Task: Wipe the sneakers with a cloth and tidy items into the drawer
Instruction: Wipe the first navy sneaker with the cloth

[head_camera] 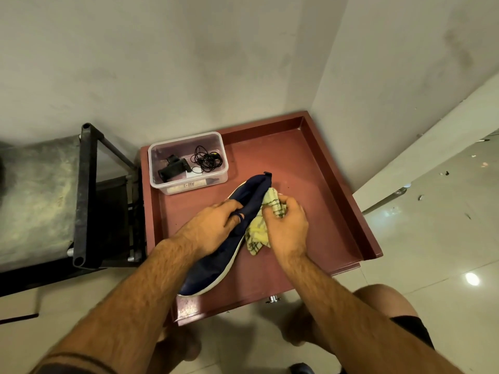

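On the reddish-brown rimmed counter [310,168], the left hand [213,225] curls its grip around the navy white-soled fabric sneaker [216,265] while the right hand [286,222] bunches the yellow-green checked cloth [259,233] against its side.

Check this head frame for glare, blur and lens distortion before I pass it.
Head view: wide-angle bending bows the wall corner and the red tray edges; a glare spot sits on the floor tiles at right; the legs at bottom are smeared. The left hand, right hand, navy sneaker and yellow cloth are reasonably sharp.
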